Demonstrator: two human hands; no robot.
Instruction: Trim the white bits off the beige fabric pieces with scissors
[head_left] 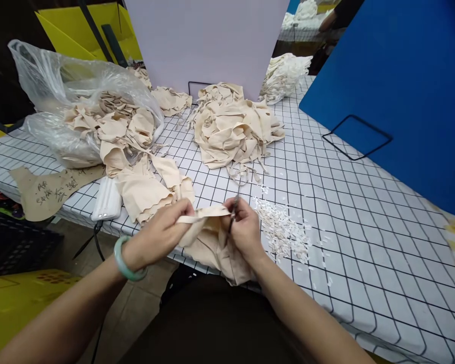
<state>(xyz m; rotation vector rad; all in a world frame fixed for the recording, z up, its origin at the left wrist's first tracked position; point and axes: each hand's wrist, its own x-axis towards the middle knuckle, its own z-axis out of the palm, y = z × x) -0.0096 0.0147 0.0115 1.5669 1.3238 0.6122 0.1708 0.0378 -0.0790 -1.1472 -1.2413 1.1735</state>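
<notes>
My left hand (170, 222), with a pale green bangle (120, 258) at its wrist, pinches the edge of a beige fabric piece (208, 247). The fabric's narrow upper edge is stretched across to my right hand (244, 227), and the rest hangs over the table's front edge. My right hand is closed around a slim dark metal tool, which looks like small scissors (233, 217); its fingers also meet the fabric. My fingers partly cover the tool. More beige pieces (144, 189) lie just beyond my left hand.
A large heap of beige pieces (235, 126) sits mid-table. At left are a filled clear plastic bag (79, 81), a marked brown pattern (53, 189) and a white power bank (107, 199). Small white scraps (288, 232) lie right of my hands. A blue board (394, 91) stands at right.
</notes>
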